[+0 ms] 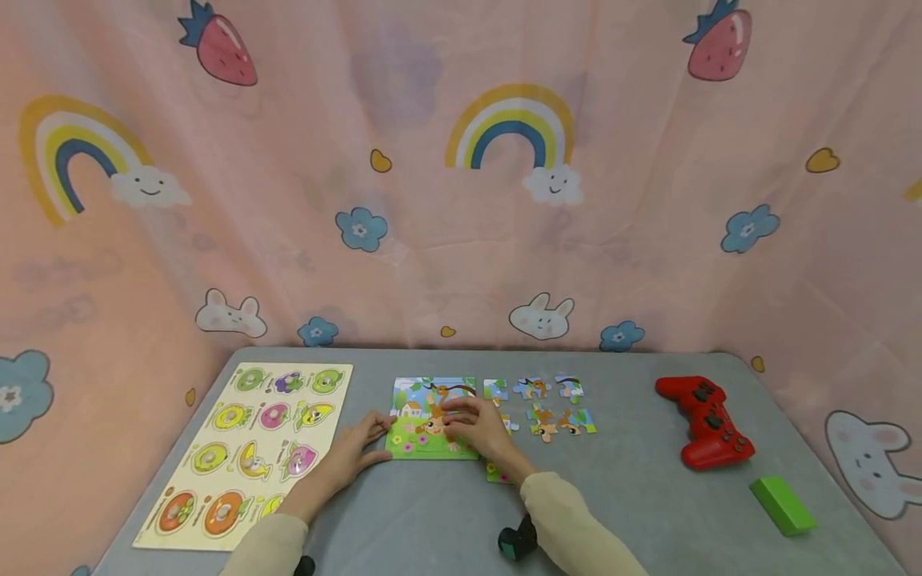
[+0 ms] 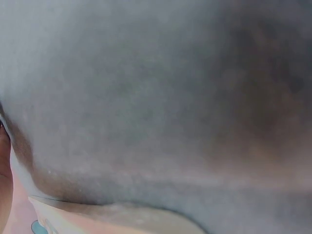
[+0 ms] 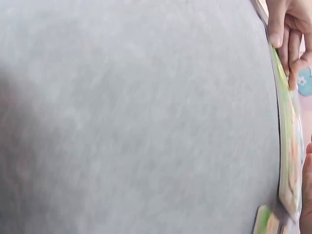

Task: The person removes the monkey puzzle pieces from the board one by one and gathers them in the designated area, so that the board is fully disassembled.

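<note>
A jigsaw puzzle (image 1: 432, 452) with a cartoon animal, a house and flowers lies on the grey table. My left hand (image 1: 360, 448) touches its left edge, thumb nearer me and fingers farther along. From the right, my right hand (image 1: 479, 424) reaches over the puzzle, its fingertips on the picture and covering part of it. Whether a piece is under those fingers is hidden. The right wrist view shows the puzzle (image 3: 288, 131) edge-on, with the left hand (image 3: 291, 29) at its far end. Loose puzzle pieces (image 1: 543, 422) lie to the right, some partly behind the right hand.
A cream board with fruit pictures (image 1: 270, 420) lies at left, close to the left forearm. Toward the right are a red game controller (image 1: 702, 424) and a green block (image 1: 783, 506). A small dark object (image 1: 517, 540) is by the right sleeve. A pink printed curtain (image 1: 461, 264) hangs behind.
</note>
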Motion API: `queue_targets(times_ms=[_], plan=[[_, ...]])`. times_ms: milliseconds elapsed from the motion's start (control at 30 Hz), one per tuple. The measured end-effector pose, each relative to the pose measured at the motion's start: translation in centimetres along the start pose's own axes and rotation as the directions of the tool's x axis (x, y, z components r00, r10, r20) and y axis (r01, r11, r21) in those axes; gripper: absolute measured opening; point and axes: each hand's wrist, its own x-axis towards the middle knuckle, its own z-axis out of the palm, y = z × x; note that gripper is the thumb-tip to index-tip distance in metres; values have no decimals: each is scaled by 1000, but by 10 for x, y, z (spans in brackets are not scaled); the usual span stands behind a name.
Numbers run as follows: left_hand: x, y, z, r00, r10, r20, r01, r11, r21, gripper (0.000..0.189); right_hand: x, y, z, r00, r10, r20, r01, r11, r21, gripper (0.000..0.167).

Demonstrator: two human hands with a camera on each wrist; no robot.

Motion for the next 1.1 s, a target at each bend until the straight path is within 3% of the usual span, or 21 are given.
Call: queue_targets(times_ms=[133, 333, 533, 833, 967, 1100], plan=[[0, 1, 1, 1000, 2, -2, -2, 1000, 1, 32, 1, 0, 3, 1000, -15, 10, 16, 997, -70, 33], [0, 2, 0, 1000, -4, 5, 4, 1000, -5, 32, 0, 6, 7, 999, 47, -20, -48, 994, -95, 36], [0, 0, 1, 1000, 0, 1, 0, 1000, 2, 32, -1, 7, 9, 998, 62, -16, -64, 977, -205, 34], [0, -1, 1, 1000, -12, 9, 12, 1000, 4, 32, 0, 10, 10, 999, -9, 37, 22, 934, -357, 31], [0, 0, 0, 1000, -13, 13, 13, 1000, -7, 31, 0, 10, 10, 998, -35, 55, 53, 927, -372, 29], [0, 1, 0, 1000, -3, 12, 3, 1000, -10, 32, 1, 11, 10, 997, -51, 50, 65, 938, -342, 30]])
